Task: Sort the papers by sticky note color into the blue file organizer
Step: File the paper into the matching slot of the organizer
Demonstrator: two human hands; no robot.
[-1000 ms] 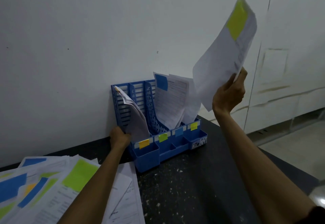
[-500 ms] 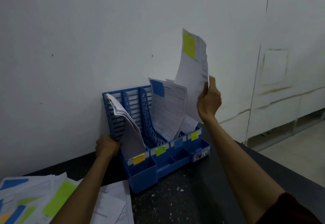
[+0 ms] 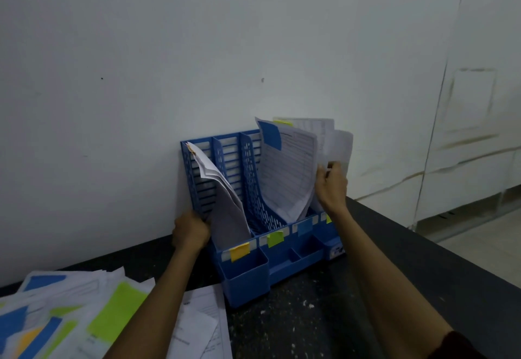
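the blue file organizer (image 3: 245, 277) stands on the dark table (image 3: 310, 330) against the wall, with four colour tabs on its front: orange (image 3: 239, 251), green (image 3: 275, 238), blue (image 3: 304, 227), yellow (image 3: 328, 218). of the two hands, the left hand (image 3: 191, 230) grips the organizer's left side wall, and the right hand (image 3: 331, 186) pinches the yellow-noted sheet (image 3: 339, 147) standing in the rightmost slot, beside one blue-noted paper (image 3: 287, 172). one white bundle (image 3: 228, 212) leans in the leftmost slot. one loose pile (image 3: 70, 316) lies at the left.

Office-like room, blue file organizer (image 3: 245, 282) and loose papers (image 3: 70, 316) on dark speckled counter (image 3: 310, 330), white wall (image 3: 141, 76)
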